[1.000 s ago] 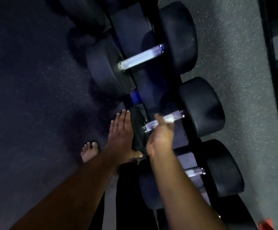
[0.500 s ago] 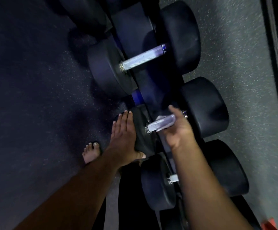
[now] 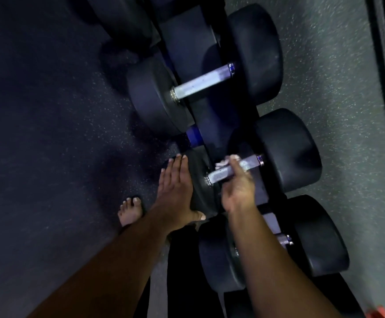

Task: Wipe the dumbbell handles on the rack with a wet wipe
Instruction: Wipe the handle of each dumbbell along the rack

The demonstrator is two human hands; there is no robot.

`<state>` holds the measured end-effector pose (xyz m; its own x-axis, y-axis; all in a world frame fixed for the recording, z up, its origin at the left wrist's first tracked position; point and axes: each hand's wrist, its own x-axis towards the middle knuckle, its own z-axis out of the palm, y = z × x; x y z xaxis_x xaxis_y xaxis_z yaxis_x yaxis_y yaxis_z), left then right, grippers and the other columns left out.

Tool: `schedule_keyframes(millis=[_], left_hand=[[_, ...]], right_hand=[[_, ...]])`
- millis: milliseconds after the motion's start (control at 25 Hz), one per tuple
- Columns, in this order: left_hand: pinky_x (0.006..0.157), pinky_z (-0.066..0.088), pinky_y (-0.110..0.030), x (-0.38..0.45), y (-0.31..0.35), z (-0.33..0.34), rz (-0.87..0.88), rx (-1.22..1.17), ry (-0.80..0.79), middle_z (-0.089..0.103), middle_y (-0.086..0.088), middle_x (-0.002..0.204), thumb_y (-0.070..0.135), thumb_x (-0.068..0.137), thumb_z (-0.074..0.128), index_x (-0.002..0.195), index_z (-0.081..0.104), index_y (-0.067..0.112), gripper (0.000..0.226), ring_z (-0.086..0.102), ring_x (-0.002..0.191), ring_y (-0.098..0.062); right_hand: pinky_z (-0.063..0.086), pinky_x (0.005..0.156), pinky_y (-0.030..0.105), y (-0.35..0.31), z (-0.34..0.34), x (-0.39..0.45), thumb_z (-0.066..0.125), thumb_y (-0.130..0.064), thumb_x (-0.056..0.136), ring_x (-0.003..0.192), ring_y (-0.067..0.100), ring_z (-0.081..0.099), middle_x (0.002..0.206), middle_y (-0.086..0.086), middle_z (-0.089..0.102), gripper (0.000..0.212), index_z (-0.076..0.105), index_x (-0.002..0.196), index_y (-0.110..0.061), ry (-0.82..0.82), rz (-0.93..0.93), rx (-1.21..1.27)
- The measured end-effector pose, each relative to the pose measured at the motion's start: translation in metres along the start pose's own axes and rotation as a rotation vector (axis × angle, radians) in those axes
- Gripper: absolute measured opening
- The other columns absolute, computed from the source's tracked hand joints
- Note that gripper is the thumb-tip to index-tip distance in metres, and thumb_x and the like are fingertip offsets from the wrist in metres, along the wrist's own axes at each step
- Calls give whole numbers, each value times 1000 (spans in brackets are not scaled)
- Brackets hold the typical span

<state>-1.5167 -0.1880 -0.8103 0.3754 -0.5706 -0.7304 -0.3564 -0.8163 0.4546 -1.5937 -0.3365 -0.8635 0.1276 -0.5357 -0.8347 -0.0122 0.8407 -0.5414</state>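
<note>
Item: middle dumbbell handle (image 3: 235, 169). Our right hand (image 3: 238, 191), gripping the wet wipe (image 3: 224, 162), is sliding back toward the near end; left hand (image 3: 175, 187), flat, is bracing the weight head (image 3: 200, 182). Wiping continuing.

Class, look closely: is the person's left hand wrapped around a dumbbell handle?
No: the left hand lies flat, fingers straight, against the middle dumbbell's near weight head.

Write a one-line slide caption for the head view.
Right hand wipes the middle dumbbell handle with a wet wipe; left hand steadies its weight.
</note>
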Motion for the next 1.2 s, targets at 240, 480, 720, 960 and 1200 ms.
schedule_keyframes(millis=[240, 480, 720, 960, 1200], left_hand=[[125, -10, -44, 1, 1, -1, -11, -16, -15, -29, -8, 164, 54, 64, 89, 155, -25, 8, 153, -27, 151, -26], [125, -11, -43, 1, 1, -2, -11, -41, -28, -29, -6, 164, 52, 65, 89, 155, -25, 9, 152, -27, 152, -26], [125, -11, -43, 0, 1, -3, -19, -43, -41, -31, -7, 164, 50, 67, 89, 154, -28, 10, 151, -28, 151, -25], [124, -14, -41, -2, 2, -4, -8, -69, -15, -28, -5, 165, 49, 65, 91, 156, -24, 9, 151, -26, 152, -25], [124, -11, -41, 2, 1, 2, -17, -37, 7, -26, -5, 165, 52, 62, 91, 156, -23, 10, 154, -24, 153, -25]], right_hand=[[56, 87, 50, 33, -37, -42, 61, -22, 96, 86, 23, 70, 94, 11, 77, 15, 73, 96, -12, -33, -37, -734], [34, 116, 29, -26, 5, -38, 52, -3, 96, 129, 13, 56, 138, -1, 62, 45, 59, 138, -16, -545, -869, -1539], [27, 120, 45, -7, -31, -25, 32, -16, 84, 135, 24, 51, 140, 12, 60, 61, 57, 137, -4, -698, -1161, -2197], [49, 104, 32, 4, -87, -44, 47, -2, 100, 115, 7, 65, 122, 3, 71, 34, 68, 125, -11, -355, -422, -1096], [47, 94, 35, 2, -18, -15, 59, -19, 74, 101, 20, 59, 96, 2, 62, 21, 75, 85, -27, -75, -154, -287]])
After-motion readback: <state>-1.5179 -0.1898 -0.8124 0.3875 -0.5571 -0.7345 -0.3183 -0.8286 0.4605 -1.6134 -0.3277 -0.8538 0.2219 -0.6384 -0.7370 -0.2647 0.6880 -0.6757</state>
